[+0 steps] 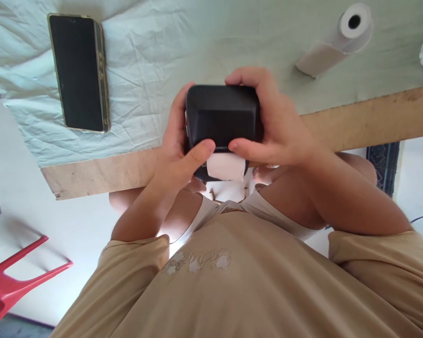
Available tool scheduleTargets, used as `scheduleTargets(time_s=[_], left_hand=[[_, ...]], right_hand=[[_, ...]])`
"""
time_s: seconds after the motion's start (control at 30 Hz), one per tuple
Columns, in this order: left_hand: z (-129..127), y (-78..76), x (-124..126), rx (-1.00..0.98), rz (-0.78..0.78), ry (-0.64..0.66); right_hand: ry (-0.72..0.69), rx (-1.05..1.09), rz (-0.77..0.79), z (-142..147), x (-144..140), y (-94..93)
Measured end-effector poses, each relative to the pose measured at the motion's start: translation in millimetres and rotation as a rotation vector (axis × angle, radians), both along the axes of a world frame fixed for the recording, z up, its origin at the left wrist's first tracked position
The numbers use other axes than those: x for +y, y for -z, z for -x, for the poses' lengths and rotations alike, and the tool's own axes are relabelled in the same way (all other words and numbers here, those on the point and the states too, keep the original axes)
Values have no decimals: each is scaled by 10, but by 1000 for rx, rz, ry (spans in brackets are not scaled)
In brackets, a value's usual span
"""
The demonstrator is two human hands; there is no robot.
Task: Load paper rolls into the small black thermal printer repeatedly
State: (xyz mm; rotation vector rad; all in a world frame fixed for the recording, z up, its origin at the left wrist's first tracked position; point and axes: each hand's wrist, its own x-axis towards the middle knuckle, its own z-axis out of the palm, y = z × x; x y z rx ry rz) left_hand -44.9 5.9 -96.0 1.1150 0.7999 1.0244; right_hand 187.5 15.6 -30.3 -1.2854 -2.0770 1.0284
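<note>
Hands, two, left hand [176, 150] and right hand [275, 126], both clasped around one black printer [222, 117]; one phone [79, 72], one paper roll [338, 40].

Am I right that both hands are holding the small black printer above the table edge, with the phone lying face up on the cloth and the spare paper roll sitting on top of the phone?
Not quite. The head view shows the spare paper roll lying on the cloth, well apart from the phone. The rest holds: left hand and right hand grip the black printer.
</note>
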Motion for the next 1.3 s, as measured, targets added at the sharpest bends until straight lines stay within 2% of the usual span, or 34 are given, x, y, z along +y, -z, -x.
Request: scheduleTargets(time_s=[0.1, 0.17, 0.3, 0.4, 0.47, 0.57, 0.6, 0.63, 0.7, 0.77, 0.93, 1.03, 1.1, 1.17, 1.3], left_hand=[[27, 6, -45, 12, -139, 1], [30, -71, -67, 5, -111, -7], [24, -483, -135, 77, 235, -17], [39, -722, -192, 102, 249, -24], [54, -716, -209, 105, 191, -27], [37, -503, -144, 84, 119, -59], [11, -417, -102, 60, 137, -55], [-24, -347, -59, -33, 62, -100], [-118, -292, 7, -16, 115, -33], [-222, -379, 26, 8, 169, 1], [-410, -863, -9, -45, 167, 17], [-452, -1028, 11, -73, 174, 10], [-457, -1050, 31, -92, 181, 8], [-442, -1004, 45, -113, 193, 8], [-337, -731, 58, -152, 219, 4]], right_hand=[[6, -20, 47, 21, -16, -5], [16, -25, 87, 47, -7, -24], [38, -17, 138, 117, -2, -50], [60, 2, 123, 162, -44, -32], [61, 18, 94, 178, -67, -10], [52, 36, 57, 170, -55, 17], [54, 38, 51, 161, -43, 25], [57, 39, 47, 151, -31, 31], [57, 44, 49, 133, -15, 43], [47, 58, 47, 124, -14, 53], [25, 64, 56, 144, -30, 62], [32, 150, 4, 159, -36, 63], [12, 229, -20, 159, -41, 60], [-2, 265, -31, 153, -46, 47], [42, 222, -59, 152, -68, -27]])
